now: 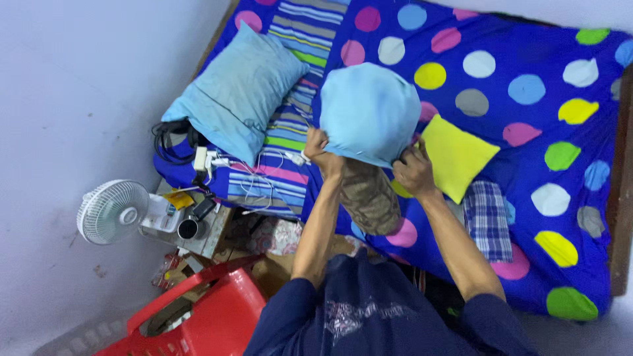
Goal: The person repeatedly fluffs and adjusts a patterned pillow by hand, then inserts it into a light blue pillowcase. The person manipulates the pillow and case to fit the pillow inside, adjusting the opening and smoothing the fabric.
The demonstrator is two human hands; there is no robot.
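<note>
A bed (527,217) fills most of the room, its blue sheet scattered with large round dots in yellow, pink, green, grey and pale blue, with a strip of striped cloth (290,112) running down the side near the wall. On that strip lies a plump light-blue pillow (241,92), soft and creased. Over the middle of the bed the person holds up a second pillow (370,198), its brownish patterned body hanging out below while a smooth light-blue pillowcase (369,112) bulges round over the top half. The left hand (321,153) is clenched on the case's open hem at one side, the right hand (414,173) clenched on it at the other. Just beside the right hand rests a square yellow cushion (455,155), with a folded blue checked cloth (486,221) below it. On the floor stand a red plastic chair (211,316) and a small white fan (112,211) with a round grille; white cables (254,175) tangle at the bed's edge.
</note>
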